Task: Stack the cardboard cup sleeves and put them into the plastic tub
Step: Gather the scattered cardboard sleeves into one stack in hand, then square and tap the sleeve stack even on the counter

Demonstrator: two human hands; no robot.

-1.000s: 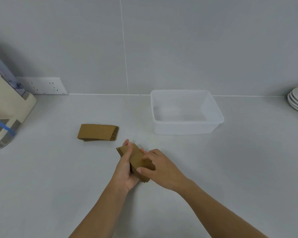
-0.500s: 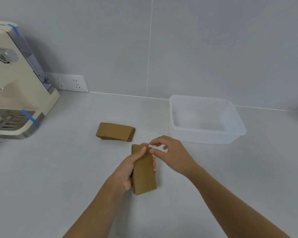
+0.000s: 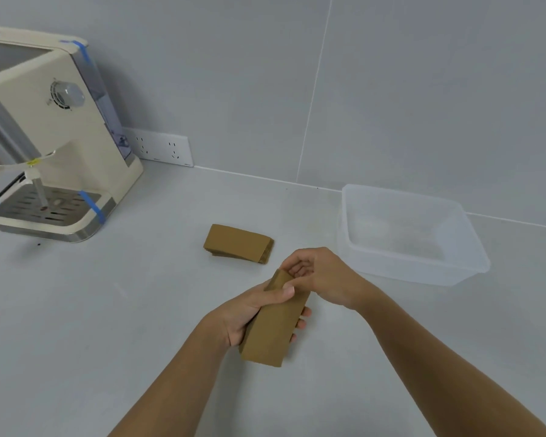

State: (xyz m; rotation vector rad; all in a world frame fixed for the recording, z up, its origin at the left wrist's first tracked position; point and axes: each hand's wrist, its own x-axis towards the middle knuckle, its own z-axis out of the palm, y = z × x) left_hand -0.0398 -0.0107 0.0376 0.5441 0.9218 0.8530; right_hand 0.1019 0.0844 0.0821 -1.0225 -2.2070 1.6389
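My left hand [image 3: 249,313] clamps the sleeve stack [image 3: 275,326] above the counter | right hand [image 3: 322,275] curled, fingertips tapping its top end | square edges before adding second stack [image 3: 238,244] | tub [image 3: 473,269] empty, right.

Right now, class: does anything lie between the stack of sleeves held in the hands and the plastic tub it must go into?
Nothing visible does. The held stack of sleeves sits in the left hand, with the right hand at its top end. Only bare counter lies between it and the empty plastic tub. The second stack lies off to the left.
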